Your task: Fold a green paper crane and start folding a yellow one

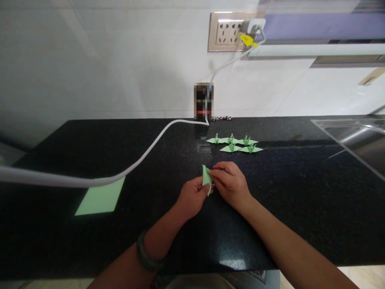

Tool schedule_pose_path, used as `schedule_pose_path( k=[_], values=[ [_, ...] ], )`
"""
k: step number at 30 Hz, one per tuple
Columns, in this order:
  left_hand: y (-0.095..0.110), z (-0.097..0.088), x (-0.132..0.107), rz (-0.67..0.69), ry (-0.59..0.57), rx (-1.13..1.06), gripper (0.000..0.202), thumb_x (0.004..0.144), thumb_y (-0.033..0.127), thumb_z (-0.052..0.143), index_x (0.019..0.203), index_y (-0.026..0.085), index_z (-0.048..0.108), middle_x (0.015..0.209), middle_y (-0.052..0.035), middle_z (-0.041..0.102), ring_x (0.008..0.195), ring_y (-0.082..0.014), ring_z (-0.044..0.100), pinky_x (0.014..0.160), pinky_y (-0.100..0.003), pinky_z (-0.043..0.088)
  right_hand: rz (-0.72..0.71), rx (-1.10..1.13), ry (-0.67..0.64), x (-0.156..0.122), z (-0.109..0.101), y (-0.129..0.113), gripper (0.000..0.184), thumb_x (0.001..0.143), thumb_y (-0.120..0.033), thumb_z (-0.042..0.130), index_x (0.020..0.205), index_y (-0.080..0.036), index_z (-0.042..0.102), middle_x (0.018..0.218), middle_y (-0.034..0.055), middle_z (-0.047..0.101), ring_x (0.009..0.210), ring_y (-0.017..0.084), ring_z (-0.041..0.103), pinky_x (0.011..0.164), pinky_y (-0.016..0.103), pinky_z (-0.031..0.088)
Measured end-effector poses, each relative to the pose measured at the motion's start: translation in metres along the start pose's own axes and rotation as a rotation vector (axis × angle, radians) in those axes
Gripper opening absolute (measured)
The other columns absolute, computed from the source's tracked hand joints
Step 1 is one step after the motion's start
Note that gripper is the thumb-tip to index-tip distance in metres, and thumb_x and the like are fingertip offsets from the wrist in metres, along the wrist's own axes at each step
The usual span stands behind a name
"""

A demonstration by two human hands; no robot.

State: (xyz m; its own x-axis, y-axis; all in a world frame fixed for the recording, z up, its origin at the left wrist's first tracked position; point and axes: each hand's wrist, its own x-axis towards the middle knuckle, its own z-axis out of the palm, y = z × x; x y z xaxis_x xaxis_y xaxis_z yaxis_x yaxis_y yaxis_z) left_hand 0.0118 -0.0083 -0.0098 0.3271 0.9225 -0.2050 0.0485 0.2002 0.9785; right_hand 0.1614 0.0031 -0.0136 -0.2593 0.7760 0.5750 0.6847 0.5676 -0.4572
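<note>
A small folded piece of light green paper (pixel 206 176) is held up between my two hands, above the black counter. My left hand (pixel 192 196) pinches its lower part, with the thumb on the near face. On the other side, the fingertips of my right hand (pixel 231 182) are closed on the paper's right edge. Just beyond my hands stand several green origami cranes (pixel 231 147) in two rows, wings spread. Flat on the counter to the left lies a square green paper sheet (pixel 100 197), partly covered by a white cable.
The white cable (pixel 156 142) arcs across the left of the black counter (pixel 168 160) to a pixelated upright device (pixel 203 100) against the wall. A beaded strand (pixel 221 118) lies beside it. A charger (pixel 254 26) sits in the wall socket. At right is a metal sink (pixel 361 140).
</note>
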Motion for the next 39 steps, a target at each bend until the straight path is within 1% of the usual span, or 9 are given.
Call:
schedule_pose_path(
  k=[7,13,17,20,24,27,32,36,39],
  values=[
    [0.002,-0.001,0.000,0.076,-0.005,0.037,0.025,0.073,0.025,0.052,0.094,0.016,0.062,0.078,-0.0026,0.064,0.073,-0.0152,0.057,0.064,-0.024,0.042,0.114,0.168,0.001,0.002,0.001,-0.006,0.013,0.075,-0.015,0.052,0.085,-0.020,0.058,0.087,0.0061,0.052,0.084,0.017,0.051,0.073,0.032,0.044],
    [0.007,-0.006,0.000,-0.110,-0.088,-0.207,0.032,0.074,0.028,0.054,0.103,0.015,0.056,0.079,-0.0065,0.065,0.069,-0.0155,0.061,0.063,-0.026,0.043,0.201,0.355,0.029,0.003,-0.002,-0.004,0.008,0.078,-0.018,0.049,0.082,-0.021,0.056,0.087,0.0051,0.050,0.082,0.017,0.051,0.065,0.030,0.045],
    [0.007,-0.012,0.001,-0.123,-0.128,-0.350,0.033,0.072,0.032,0.057,0.101,0.016,0.056,0.078,-0.0068,0.066,0.069,-0.0156,0.061,0.063,-0.026,0.044,0.106,0.421,-0.015,0.005,-0.009,-0.005,0.007,0.077,-0.017,0.052,0.079,-0.021,0.057,0.092,0.0055,0.049,0.091,0.019,0.048,0.076,0.035,0.044],
    [0.008,-0.012,0.002,-0.095,-0.088,-0.295,0.032,0.070,0.034,0.058,0.095,0.015,0.058,0.076,-0.0061,0.065,0.068,-0.0151,0.061,0.062,-0.025,0.043,0.081,0.445,-0.060,0.006,-0.012,-0.006,0.007,0.075,-0.018,0.054,0.080,-0.021,0.057,0.093,0.0061,0.048,0.093,0.020,0.048,0.074,0.036,0.045],
    [0.008,-0.010,0.002,-0.030,-0.067,-0.134,0.029,0.071,0.033,0.057,0.093,0.013,0.060,0.073,-0.0051,0.065,0.068,-0.0145,0.059,0.060,-0.023,0.042,0.156,0.493,-0.047,0.005,-0.010,-0.007,0.015,0.073,-0.019,0.056,0.088,-0.022,0.057,0.098,0.0068,0.046,0.085,0.017,0.050,0.062,0.030,0.049],
    [0.008,-0.009,0.002,0.007,-0.077,-0.077,0.029,0.075,0.035,0.053,0.094,0.014,0.061,0.075,-0.0056,0.065,0.069,-0.0147,0.059,0.061,-0.024,0.043,0.182,0.493,-0.058,0.005,-0.006,-0.006,0.010,0.074,-0.019,0.055,0.083,-0.021,0.058,0.092,0.0052,0.048,0.079,0.015,0.051,0.060,0.027,0.048],
    [0.005,-0.010,0.002,-0.023,-0.103,-0.157,0.037,0.078,0.042,0.045,0.097,0.013,0.059,0.080,-0.0084,0.065,0.071,-0.0157,0.060,0.064,-0.027,0.044,0.235,0.501,-0.076,0.005,-0.004,-0.003,0.004,0.076,-0.021,0.053,0.077,-0.020,0.057,0.086,0.0044,0.049,0.075,0.013,0.051,0.058,0.025,0.046],
    [0.005,-0.009,0.002,-0.087,-0.104,-0.253,0.042,0.075,0.046,0.048,0.094,0.011,0.060,0.078,-0.0095,0.065,0.070,-0.0172,0.061,0.063,-0.028,0.045,0.268,0.593,-0.109,0.004,-0.005,-0.004,0.009,0.074,-0.023,0.056,0.082,-0.020,0.057,0.091,0.0049,0.048,0.071,0.012,0.051,0.053,0.023,0.046],
    [0.005,-0.009,0.002,-0.102,-0.111,-0.266,0.042,0.073,0.047,0.050,0.090,0.010,0.061,0.076,-0.0091,0.065,0.070,-0.0176,0.061,0.062,-0.028,0.045,0.262,0.621,-0.132,0.004,-0.005,-0.005,0.009,0.072,-0.022,0.059,0.081,-0.021,0.058,0.092,0.0044,0.048,0.075,0.013,0.052,0.055,0.023,0.047]
  ],
)
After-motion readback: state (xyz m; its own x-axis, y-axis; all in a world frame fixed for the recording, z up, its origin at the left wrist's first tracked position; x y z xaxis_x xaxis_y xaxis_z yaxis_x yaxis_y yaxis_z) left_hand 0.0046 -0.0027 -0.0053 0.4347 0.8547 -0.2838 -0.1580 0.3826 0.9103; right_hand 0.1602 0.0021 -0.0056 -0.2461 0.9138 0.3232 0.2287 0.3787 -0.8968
